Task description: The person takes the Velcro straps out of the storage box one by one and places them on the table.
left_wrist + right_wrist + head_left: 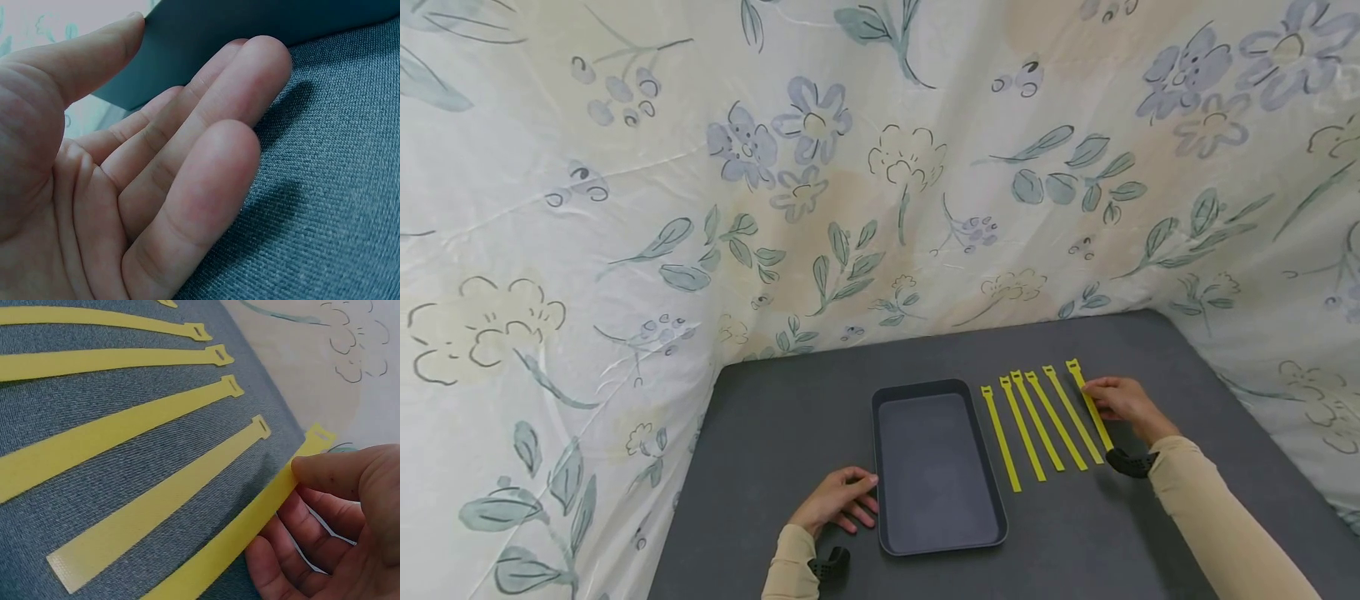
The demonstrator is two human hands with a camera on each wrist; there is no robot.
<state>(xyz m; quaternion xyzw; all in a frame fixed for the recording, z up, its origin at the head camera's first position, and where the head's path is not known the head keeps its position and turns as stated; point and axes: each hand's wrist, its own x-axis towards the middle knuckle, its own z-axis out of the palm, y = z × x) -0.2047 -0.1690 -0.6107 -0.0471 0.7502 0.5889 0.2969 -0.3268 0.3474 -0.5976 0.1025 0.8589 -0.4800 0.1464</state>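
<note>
My right hand [1127, 402] pinches a yellow hook-and-loop cable tie [244, 530] between thumb and fingers, close to its slotted head. That tie is the rightmost in the row and is lifted off the cloth in the right wrist view. To its left, several more yellow ties [1033, 421] lie side by side, slotted heads away from me. At the left long side of a dark shallow tray [936, 467], my left hand [838, 502] rests with relaxed fingers. Its thumb tip touches the tray's wall [206, 37] in the left wrist view.
Dark grey fabric covers the table [782, 417]. A floral curtain [820, 192] hangs behind it and along both sides. Each wrist carries a black band [1131, 463].
</note>
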